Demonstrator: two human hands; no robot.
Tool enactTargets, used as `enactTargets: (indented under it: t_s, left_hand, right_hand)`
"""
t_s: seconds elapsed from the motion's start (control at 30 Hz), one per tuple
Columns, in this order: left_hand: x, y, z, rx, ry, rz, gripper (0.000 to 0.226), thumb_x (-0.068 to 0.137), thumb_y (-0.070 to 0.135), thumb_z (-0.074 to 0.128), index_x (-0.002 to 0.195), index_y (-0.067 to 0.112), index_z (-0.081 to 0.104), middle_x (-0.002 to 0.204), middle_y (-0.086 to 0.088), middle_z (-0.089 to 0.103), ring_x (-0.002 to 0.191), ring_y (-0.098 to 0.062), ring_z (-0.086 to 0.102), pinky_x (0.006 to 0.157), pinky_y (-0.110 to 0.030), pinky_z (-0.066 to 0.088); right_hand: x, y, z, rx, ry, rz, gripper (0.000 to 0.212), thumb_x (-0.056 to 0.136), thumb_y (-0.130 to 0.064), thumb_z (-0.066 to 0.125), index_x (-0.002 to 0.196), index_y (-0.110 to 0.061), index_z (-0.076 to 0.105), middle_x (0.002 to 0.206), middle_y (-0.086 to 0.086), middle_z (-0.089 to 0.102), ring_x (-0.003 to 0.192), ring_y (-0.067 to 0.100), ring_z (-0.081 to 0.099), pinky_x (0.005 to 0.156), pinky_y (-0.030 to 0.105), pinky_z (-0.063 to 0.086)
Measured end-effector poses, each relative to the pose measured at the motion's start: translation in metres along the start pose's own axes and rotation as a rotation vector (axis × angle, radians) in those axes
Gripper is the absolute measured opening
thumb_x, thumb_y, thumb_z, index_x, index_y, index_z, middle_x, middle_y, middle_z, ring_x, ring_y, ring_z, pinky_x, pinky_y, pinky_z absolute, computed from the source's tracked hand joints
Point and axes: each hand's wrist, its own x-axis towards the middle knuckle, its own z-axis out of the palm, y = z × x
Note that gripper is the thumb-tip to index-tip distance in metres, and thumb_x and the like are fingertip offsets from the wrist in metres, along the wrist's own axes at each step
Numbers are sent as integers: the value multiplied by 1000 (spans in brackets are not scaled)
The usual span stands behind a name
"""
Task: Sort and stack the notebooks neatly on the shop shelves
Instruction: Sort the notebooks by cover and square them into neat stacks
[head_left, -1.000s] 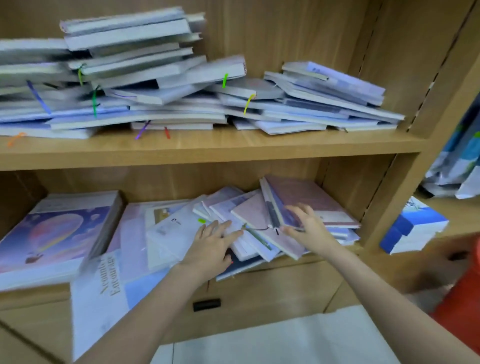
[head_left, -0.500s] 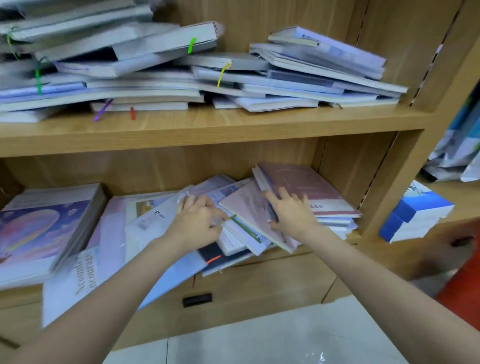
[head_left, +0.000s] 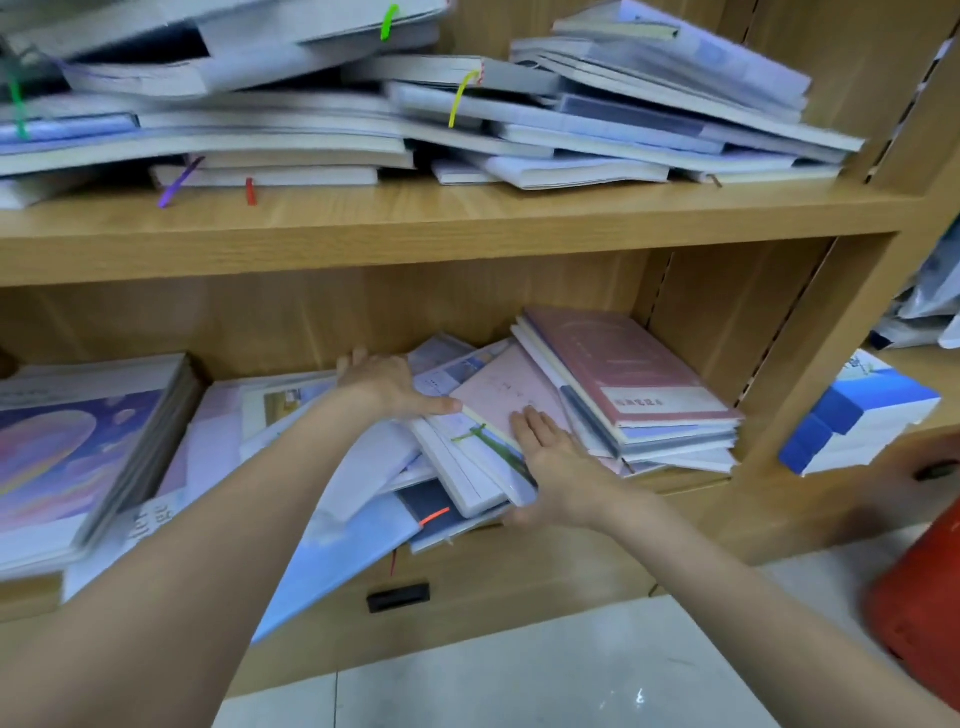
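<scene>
A loose pile of small notebooks (head_left: 467, 470) lies askew in the middle of the lower shelf, topped by a pale pink notebook (head_left: 496, 395). My left hand (head_left: 387, 387) grips the pile's far left edge, fingers curled behind it and thumb on top. At the near right corner my right hand (head_left: 553, 462) holds the pile, fingers flat on the pink cover and thumb under the front edge. A dark navy notebook (head_left: 426, 504) with an orange ribbon sits at the bottom.
A neater stack with a pink cover (head_left: 618, 358) sits right of the pile. Large purple notebooks (head_left: 78, 447) lie at the left; a light blue one (head_left: 337, 556) overhangs the shelf edge. The upper shelf (head_left: 467, 228) carries messy notebooks (head_left: 337, 124). Blue boxes (head_left: 857, 410) and a red object (head_left: 919, 613) are at the right.
Both hands have moved from resting on the scattered notebooks to clasping the pile from opposite sides. The camera has come closer and lower.
</scene>
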Motion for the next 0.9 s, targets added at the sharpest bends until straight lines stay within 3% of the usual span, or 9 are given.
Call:
enactTargets:
  t_s: [0.1,0.2,0.3,0.4,0.47,0.6,0.77,0.83,0.9]
  left_hand:
    - [-2,-1,-6,-341,-67,6,86,70,61,67,128,0,47,105,-10,61,91,-21,58,72,-23,44]
    - [-15,0,-7,-773,-87,-52,72,78,31,74,131,-4,40,69,-7,49,49,-9,48,45,-19,46]
    - [-38,7,4,-1109,-39,-86,48,83,14,68,123,4,42,73,-5,47,56,-14,51,41,-22,50]
    - [-66,4,-12,-1379,95,-95,12,85,5,62,86,7,51,69,-8,50,55,-17,54,43,-25,52]
    - [-82,-17,-26,-1502,230,-109,17,85,4,60,73,9,50,63,-7,48,40,-9,55,34,-19,46]
    - [-108,-86,-6,-1749,397,-207,17,87,7,58,74,15,49,49,2,54,34,-1,51,36,-13,41]
    - [-119,-130,58,-1816,216,-284,21,86,8,61,74,14,46,56,-1,61,45,-7,58,43,-13,46]
    - [-120,-134,58,-1614,149,-304,24,85,10,64,70,13,45,51,-1,56,38,-3,54,40,-13,45]
    - [-119,-137,48,-1388,130,-324,22,84,14,67,72,9,49,52,-2,50,40,-7,51,38,-14,46]
  right_hand:
    - [-7,-1,4,-202,74,-2,85,91,-21,53,148,-4,-8,156,16,-3,145,27,3,116,37,15]
    - [-17,-4,9,-265,124,22,80,89,-9,50,148,-4,-3,156,15,5,144,26,11,114,37,21]
    - [-30,-2,5,-283,113,11,79,87,3,44,149,-7,-6,158,11,3,144,24,15,113,36,25]
    - [-45,-1,-31,-154,72,-84,82,84,9,43,150,-16,1,141,8,40,120,26,49,91,29,45]
    - [-45,-13,-54,-109,67,-171,81,85,6,45,150,-23,6,125,8,54,106,28,57,83,33,50]
    - [-20,-69,-59,-126,12,-342,80,88,6,42,149,-28,6,144,17,39,121,40,47,94,53,45]
    - [-24,-73,-20,118,-107,-389,76,93,-12,55,150,-18,5,157,-7,1,145,12,2,113,21,9]
    - [-34,-51,-5,431,98,-261,78,88,-21,64,149,-14,16,153,-7,12,144,13,10,109,15,12]
    - [-33,-30,11,785,385,110,77,85,-32,67,146,-9,26,150,1,28,139,20,27,108,26,25]
